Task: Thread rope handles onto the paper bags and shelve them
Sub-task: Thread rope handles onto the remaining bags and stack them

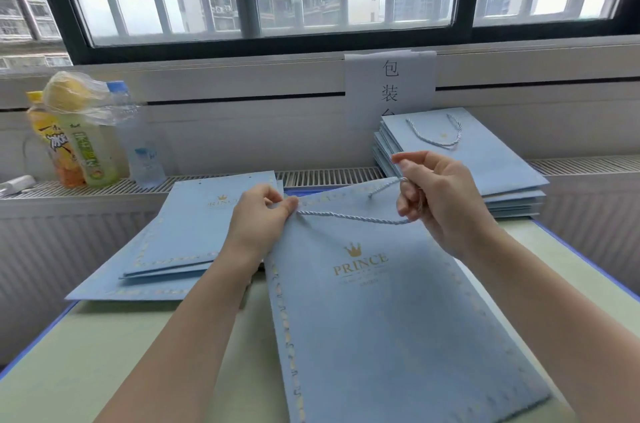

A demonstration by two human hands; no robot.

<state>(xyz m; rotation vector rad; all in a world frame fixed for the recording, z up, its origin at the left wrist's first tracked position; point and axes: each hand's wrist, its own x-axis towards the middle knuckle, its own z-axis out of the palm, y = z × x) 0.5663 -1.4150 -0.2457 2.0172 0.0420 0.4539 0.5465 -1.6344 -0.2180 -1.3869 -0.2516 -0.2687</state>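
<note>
A flat light-blue paper bag (381, 318) with a gold crown and "PRINCE" print lies in front of me. My left hand (259, 218) pinches its upper left corner where a pale blue twisted rope (353, 217) enters the bag. My right hand (436, 194) grips the rope's other part near the top edge, its fingers curled round the cord. The rope runs taut between both hands. A pile of blue bags without handles (194, 242) lies at the left. A stack of bags with rope handles (485, 159) sits at the back right.
The pale green table (104, 353) has a blue edge. On the radiator ledge at the left stand several drink bottles (83, 145) under a plastic wrap. A paper sign (391, 83) hangs below the barred window.
</note>
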